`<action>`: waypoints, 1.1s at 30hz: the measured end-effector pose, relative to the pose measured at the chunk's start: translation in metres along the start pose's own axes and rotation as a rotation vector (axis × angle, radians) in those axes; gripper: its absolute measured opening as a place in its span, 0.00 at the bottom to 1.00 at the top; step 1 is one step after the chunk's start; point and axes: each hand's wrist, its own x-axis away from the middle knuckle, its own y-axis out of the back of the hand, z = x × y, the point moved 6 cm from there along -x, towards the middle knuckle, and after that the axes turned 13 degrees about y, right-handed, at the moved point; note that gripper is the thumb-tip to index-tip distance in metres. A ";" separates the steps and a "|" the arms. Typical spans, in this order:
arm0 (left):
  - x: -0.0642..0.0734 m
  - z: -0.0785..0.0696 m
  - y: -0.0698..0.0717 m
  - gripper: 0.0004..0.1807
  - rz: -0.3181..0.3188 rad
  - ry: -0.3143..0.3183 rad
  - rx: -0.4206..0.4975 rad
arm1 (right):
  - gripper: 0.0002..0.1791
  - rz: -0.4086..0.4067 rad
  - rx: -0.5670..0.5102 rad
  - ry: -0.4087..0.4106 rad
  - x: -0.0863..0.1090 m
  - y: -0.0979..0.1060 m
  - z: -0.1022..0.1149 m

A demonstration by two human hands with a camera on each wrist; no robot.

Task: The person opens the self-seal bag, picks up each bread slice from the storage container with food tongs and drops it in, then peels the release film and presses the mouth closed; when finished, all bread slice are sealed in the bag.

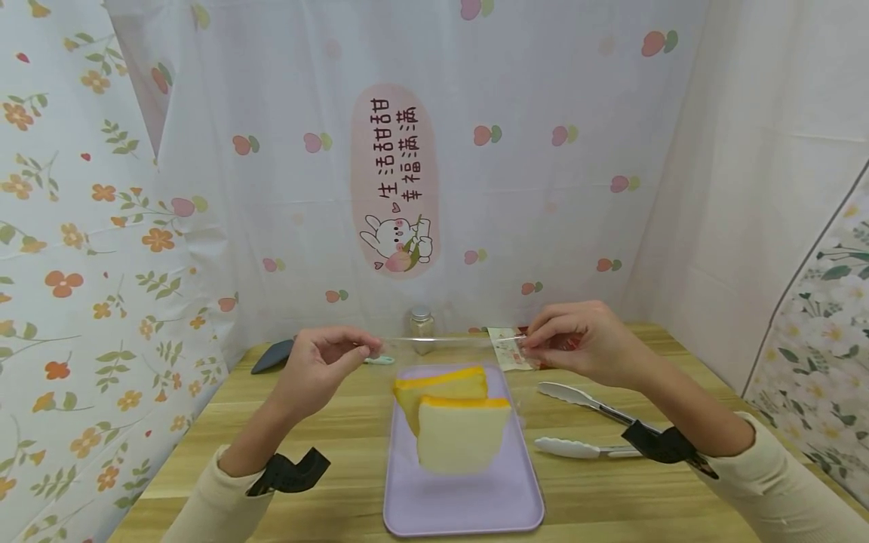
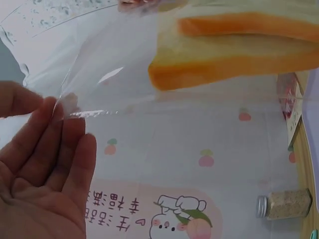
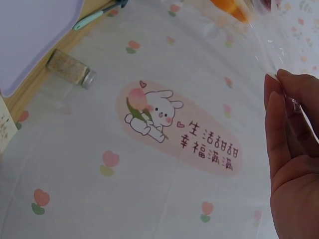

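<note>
A clear plastic bag (image 2: 97, 94) hangs stretched between my two hands. My left hand (image 1: 326, 369) pinches one top corner between thumb and fingers, and my right hand (image 1: 587, 343) pinches the opposite one. Inside the bag are two slices of bread with orange-yellow crusts: the front slice (image 1: 465, 437) overlaps the back slice (image 1: 441, 386), which leans at an angle. In the head view both slices appear over a light purple tray (image 1: 465, 513). The left wrist view shows the left fingertips right at the bag's edge, beside the crusts.
White-tipped tongs (image 1: 573, 448) lie spread to the right of the tray on the wooden table (image 1: 326, 483). At the back stand a small lidded jar (image 1: 421, 324) and a printed packet (image 1: 508, 351). A light green handle (image 1: 379, 360) and a dark grey flat object (image 1: 273, 357) lie at back left.
</note>
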 end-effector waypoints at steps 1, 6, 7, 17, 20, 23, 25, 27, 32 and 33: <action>0.000 0.000 -0.001 0.05 -0.018 0.005 -0.011 | 0.06 -0.001 0.001 0.005 0.000 0.000 0.000; 0.001 0.000 -0.005 0.11 -0.097 0.018 -0.085 | 0.17 0.006 0.016 -0.015 0.001 0.001 0.000; 0.001 0.000 -0.006 0.12 -0.105 0.014 -0.092 | 0.20 0.007 0.019 -0.021 0.001 0.001 0.000; -0.004 0.001 -0.011 0.17 -0.045 -0.043 -0.058 | 0.20 0.020 0.003 -0.106 0.011 -0.002 -0.010; -0.007 0.002 -0.011 0.23 -0.026 0.015 0.003 | 0.16 0.056 -0.044 -0.192 0.018 -0.007 -0.017; -0.012 0.001 -0.013 0.30 -0.022 0.101 0.065 | 0.14 0.101 -0.127 -0.294 0.025 -0.012 -0.026; -0.014 -0.001 -0.015 0.32 -0.023 0.150 0.102 | 0.16 0.132 -0.194 -0.350 0.030 -0.016 -0.031; -0.017 -0.004 -0.018 0.32 -0.027 0.182 0.132 | 0.19 0.159 -0.248 -0.378 0.032 -0.019 -0.034; -0.023 -0.013 -0.029 0.33 -0.019 0.187 0.182 | 0.19 0.196 -0.214 -0.367 0.028 -0.029 -0.034; -0.024 -0.015 -0.032 0.33 -0.010 0.181 0.183 | 0.18 0.196 -0.174 -0.361 0.024 -0.031 -0.032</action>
